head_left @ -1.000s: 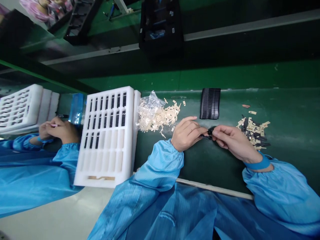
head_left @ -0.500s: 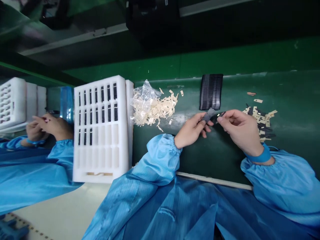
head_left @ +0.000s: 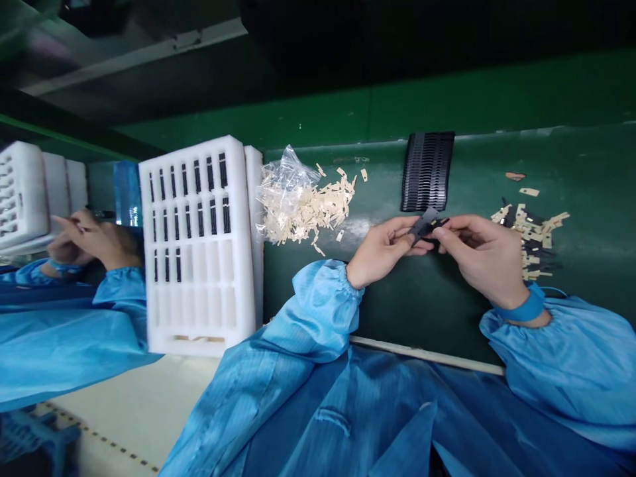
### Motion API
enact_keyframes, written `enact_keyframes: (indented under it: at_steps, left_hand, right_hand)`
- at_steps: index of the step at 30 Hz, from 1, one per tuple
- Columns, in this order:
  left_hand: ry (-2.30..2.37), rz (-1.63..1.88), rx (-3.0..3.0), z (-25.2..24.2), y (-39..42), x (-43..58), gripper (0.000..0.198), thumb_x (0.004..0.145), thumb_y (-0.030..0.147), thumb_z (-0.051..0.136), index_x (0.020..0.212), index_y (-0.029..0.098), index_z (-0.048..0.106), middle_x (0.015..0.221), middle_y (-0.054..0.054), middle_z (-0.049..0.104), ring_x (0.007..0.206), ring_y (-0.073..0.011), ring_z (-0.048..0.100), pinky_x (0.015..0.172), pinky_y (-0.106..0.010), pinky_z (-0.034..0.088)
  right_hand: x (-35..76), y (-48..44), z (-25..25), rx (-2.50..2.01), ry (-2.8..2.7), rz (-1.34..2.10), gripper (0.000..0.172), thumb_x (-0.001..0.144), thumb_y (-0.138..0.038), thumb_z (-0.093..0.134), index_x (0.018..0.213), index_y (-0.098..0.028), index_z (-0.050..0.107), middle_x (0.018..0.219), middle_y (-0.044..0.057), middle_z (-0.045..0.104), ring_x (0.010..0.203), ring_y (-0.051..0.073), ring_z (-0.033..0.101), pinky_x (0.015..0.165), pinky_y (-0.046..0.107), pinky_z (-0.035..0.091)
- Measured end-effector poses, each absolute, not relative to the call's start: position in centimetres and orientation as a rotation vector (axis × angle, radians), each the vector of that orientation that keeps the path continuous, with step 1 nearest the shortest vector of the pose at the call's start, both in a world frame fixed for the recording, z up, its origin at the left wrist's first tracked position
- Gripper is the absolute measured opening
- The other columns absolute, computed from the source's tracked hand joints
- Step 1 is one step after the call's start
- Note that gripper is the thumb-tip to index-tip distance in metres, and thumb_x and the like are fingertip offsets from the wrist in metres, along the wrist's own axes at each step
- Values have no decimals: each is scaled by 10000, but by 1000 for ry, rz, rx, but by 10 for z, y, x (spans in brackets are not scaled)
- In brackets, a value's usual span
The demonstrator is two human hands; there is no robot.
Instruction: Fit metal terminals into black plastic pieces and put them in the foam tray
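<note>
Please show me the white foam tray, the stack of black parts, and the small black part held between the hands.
White foam tray (head_left: 199, 349): head view, on its lower rim.
Stack of black parts (head_left: 427, 172): head view, on the middle of the stack.
Small black part (head_left: 422, 227): head view, on its visible middle.

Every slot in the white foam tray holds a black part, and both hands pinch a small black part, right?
No: the head view shows lower slots of the white foam tray empty. Left hand and right hand do pinch the black part.
</note>
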State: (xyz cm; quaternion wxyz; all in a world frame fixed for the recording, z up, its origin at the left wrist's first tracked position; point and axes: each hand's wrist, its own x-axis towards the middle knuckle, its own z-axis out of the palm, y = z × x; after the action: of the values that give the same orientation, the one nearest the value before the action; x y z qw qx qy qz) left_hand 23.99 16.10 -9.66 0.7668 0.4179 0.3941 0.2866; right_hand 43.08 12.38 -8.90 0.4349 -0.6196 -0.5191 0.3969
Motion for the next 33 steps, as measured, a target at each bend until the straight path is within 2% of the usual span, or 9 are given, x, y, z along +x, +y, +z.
enact_keyframes:
  at_steps: [5,12,22,33]
  left_hand:
    - [815,650,971,-99,161,239,400,959,348,681,1309,162,623,1264,-141,732,1051,-243,772,951,-394,641]
    - [824,670,886,-97,159,241,399,927,313,713,1286,157,634,1253,-127,741,1016,-208,775,940,-339,623]
    - [837,693,847,-92,157,244,480,895,411,747,1278,149,621,1264,-146,739,1043,-240,772,971,-384,610]
    - [853,700,863,-90,155,243,439,915,382,729,1278,156,632,1268,-137,740,1060,-233,769,967,-363,611]
  right_hand:
    - [430,124,-89,-1535,-1312,968,162,910,-379,748,943,-221,762,784,21,733,636,149,665,633,296,560]
    - [432,123,-92,-1551,-1331,937,175,911,-390,751,968,-226,773,811,17,743,654,151,675,628,288,552]
    - [430,121,-94,-1563,-1347,871,134,907,-370,762,962,-249,778,863,14,755,657,150,686,645,299,571]
    - [429,121,-93,-1573,-1358,828,138,907,-372,761,966,-251,790,887,21,769,687,161,697,653,305,583]
